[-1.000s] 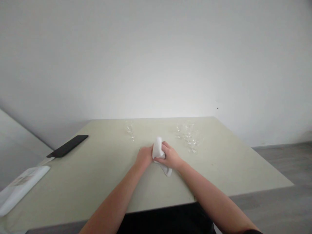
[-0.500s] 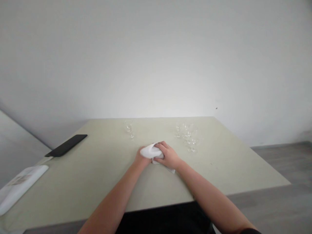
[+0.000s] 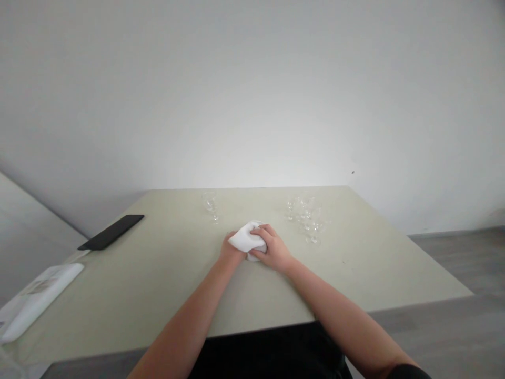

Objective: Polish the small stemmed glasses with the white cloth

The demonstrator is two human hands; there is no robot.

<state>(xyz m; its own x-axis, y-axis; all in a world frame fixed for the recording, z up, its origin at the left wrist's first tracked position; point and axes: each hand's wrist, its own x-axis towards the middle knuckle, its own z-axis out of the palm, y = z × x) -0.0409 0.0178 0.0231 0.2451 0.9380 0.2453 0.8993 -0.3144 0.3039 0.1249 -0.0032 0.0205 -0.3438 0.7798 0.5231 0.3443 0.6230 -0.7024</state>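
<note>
Over the middle of the table, a bunched white cloth (image 3: 246, 238) is between my two hands. My right hand (image 3: 275, 250) is closed on the cloth from the right, its fingers bent over the top. From the left, my left hand (image 3: 232, 251) is curled round the cloth, which covers most of its fingers. Whether something is wrapped inside the cloth cannot be seen. Beyond my hands, to the left, stands a clear stemmed glass (image 3: 209, 201). Several more clear stemmed glasses (image 3: 304, 210) are grouped to the right.
The pale table (image 3: 165, 295) runs back to a white wall (image 3: 252, 95). Along its left side lie a flat black object (image 3: 112, 232) and a white object with a printed label (image 3: 43, 296). Grey floor (image 3: 450, 258) shows past the right edge.
The cloth has been turned and bunched between my hands; the loose corner that hung below my right hand no longer shows. The whole view has shifted slightly. The glasses stay where they were.
</note>
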